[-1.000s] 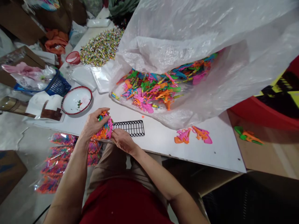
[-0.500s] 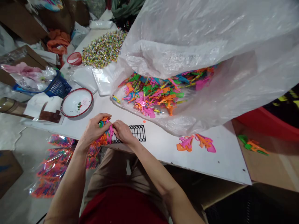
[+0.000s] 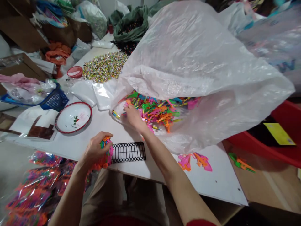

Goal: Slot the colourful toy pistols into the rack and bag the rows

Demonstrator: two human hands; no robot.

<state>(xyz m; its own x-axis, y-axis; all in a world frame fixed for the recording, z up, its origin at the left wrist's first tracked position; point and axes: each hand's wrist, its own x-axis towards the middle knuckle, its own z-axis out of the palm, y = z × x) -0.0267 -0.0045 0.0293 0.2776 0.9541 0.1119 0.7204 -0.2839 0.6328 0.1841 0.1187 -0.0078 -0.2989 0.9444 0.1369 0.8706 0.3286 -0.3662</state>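
Observation:
My left hand [image 3: 97, 147] is closed round a row of colourful plastic pieces [image 3: 108, 153], orange, pink, green and blue, packed at the left end of a black wire rack [image 3: 129, 152]. The rack lies near the table's front edge. Farther out, my right hand [image 3: 133, 116] reaches into the mouth of a big translucent plastic bag [image 3: 197, 53]. Its fingertips are at the left side of a heap of bright toy pieces [image 3: 162, 114]; whether they grip a piece cannot be made out.
A white enamel bowl with a red rim [image 3: 74, 117] stands left, beside a blue basket [image 3: 56, 97]. Small yellow-green pieces [image 3: 105, 66] are piled behind. Pink and orange toys [image 3: 202, 160] lie on the right. Filled clear packets [image 3: 33, 185] are below the table at left.
My right hand has left the black rack and moved forward into the bag's opening. My left hand stays on the row of pieces. The view has tilted up.

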